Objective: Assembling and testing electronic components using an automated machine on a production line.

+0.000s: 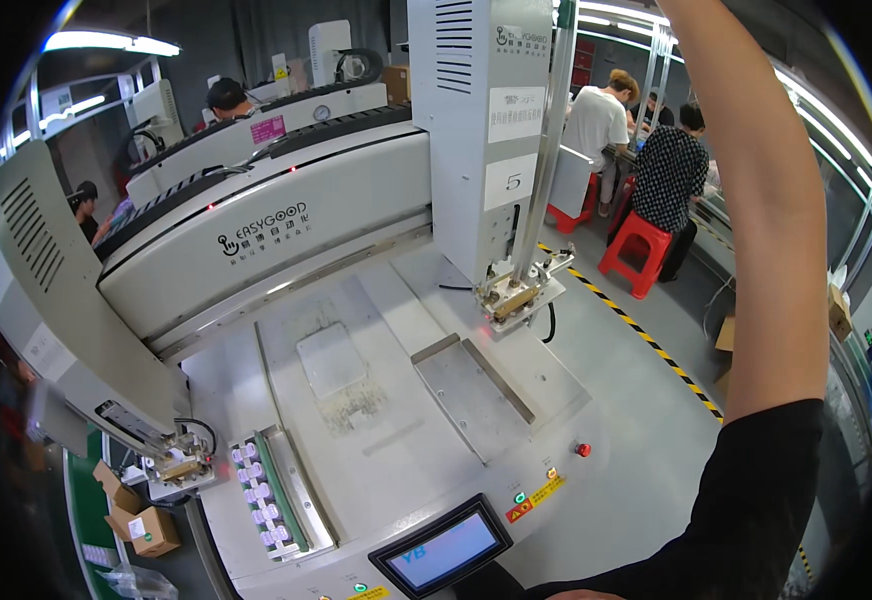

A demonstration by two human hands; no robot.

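My right forearm [776, 220], with a black sleeve [756, 490] above the elbow, reaches up along the right side and passes out at the top edge, so my right hand is out of the picture. My left hand does not show either. In front of me stands a large white gantry machine [296, 220]. On its bed, a metal fixture [301, 490] at the near left holds a row of small pale purple-white parts [261, 490] beside a green strip. A bare metal plate fixture [471, 395] lies at the right of the bed.
Two machine heads [181, 465] [521, 295] hang over the bed's sides. A tilted screen [441, 550], lit buttons and a red knob [583, 450] line the front. Cardboard boxes [146, 520] stand left. Co-workers [661, 170] sit on red stools [636, 250] beyond a striped floor line [646, 335].
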